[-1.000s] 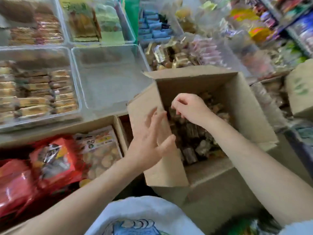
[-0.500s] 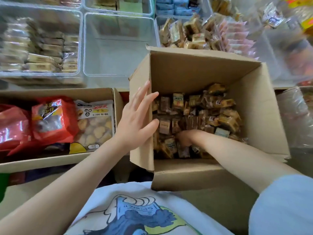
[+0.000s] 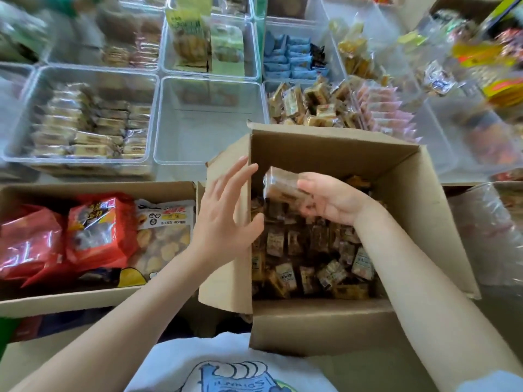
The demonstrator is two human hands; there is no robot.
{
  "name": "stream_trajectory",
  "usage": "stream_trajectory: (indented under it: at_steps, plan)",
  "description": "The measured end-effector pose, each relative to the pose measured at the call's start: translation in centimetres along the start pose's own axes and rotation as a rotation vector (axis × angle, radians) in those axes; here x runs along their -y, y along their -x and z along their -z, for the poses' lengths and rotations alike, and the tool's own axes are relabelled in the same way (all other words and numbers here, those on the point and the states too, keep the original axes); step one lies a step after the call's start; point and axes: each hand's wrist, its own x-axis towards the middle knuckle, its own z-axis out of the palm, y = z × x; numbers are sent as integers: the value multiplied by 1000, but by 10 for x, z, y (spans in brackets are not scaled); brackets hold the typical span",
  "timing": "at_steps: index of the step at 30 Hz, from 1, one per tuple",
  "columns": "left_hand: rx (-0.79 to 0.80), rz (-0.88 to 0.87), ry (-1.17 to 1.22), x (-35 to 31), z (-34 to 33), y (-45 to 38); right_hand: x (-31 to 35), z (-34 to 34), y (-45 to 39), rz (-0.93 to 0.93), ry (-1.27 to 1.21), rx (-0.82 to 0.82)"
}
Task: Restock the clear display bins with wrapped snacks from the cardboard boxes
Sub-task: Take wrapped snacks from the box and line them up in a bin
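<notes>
An open cardboard box (image 3: 334,154) in front of me holds several small brown wrapped snacks (image 3: 311,250). My right hand (image 3: 334,199) is lifted above them and grips a handful of wrapped snacks (image 3: 283,185) in clear film. My left hand (image 3: 226,219) lies flat with spread fingers against the box's left flap (image 3: 226,278). Just beyond the box stands an empty clear bin (image 3: 209,120). To its right, a clear bin (image 3: 308,106) holds similar tan wrapped snacks.
A second cardboard box (image 3: 85,298) at the left holds red bags and a bag of round biscuits. Further clear bins with bars, blue packets and pink packets fill the back rows. More bagged goods crowd the right side.
My right hand dug into the snacks, then rose out of the pile with a handful. The left hand stayed on the box flap. The view tilted up over the bins.
</notes>
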Motion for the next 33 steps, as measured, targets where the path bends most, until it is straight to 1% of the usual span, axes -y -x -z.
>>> stream_trajectory:
  at_steps: [1, 3, 6, 7, 8, 9, 10, 12, 13, 15, 17, 18, 20, 21, 22, 23, 24, 25, 26, 28, 30, 33]
  plan:
    - [-6, -46, -6, -4, 6, -8, 12, -7, 5, 63, -110, 53]
    - [-1, -143, -52, -10, 16, -23, 30, -29, 11, 119, -186, 168]
    - [-23, -286, -123, -12, 47, -43, 51, -66, 7, 90, -191, 235]
    - [-33, -298, -125, -9, 60, -47, 57, -78, 5, 64, -184, 247]
    - [-36, -260, -97, -6, 75, -49, 62, -88, 1, 42, -126, 233]
    - [-27, -165, -28, -3, 91, -50, 67, -97, -3, 32, -15, 171]
    - [-8, -22, 85, 0, 109, -51, 72, -106, -9, 39, 125, 68]
    - [54, 239, 355, 16, 139, -53, 81, -129, -22, 116, 358, -128]
    - [84, 310, 418, 28, 152, -54, 86, -143, -31, 172, 418, -166]
    - [127, 377, 417, 55, 177, -58, 96, -172, -50, 254, 530, -118]
    - [154, 421, 419, 86, 199, -59, 106, -203, -75, 261, 638, -27]
    - [163, 443, 432, 102, 209, -59, 110, -217, -91, 244, 664, -10]
    - [140, 476, 467, 141, 228, -58, 114, -243, -128, 224, 686, -31]
    - [96, 484, 463, 161, 238, -57, 114, -252, -150, 227, 694, -61]
    - [35, 502, 416, 184, 248, -57, 113, -261, -172, 231, 699, -105]
    - [-29, 526, 317, 210, 257, -57, 113, -269, -195, 234, 705, -163]
    - [-76, 546, 162, 240, 267, -56, 113, -275, -218, 238, 722, -235]
    - [-88, 555, -28, 270, 277, -54, 114, -281, -241, 246, 749, -311]
    - [-64, 552, -220, 298, 286, -50, 116, -288, -262, 264, 785, -377]
    - [74, 532, -507, 341, 296, -38, 120, -299, -306, 300, 881, -455]
    - [172, 469, -635, 364, 295, -26, 120, -308, -348, 305, 969, -488]
    - [156, 368, -691, 372, 292, -19, 111, -320, -398, 280, 1101, -483]
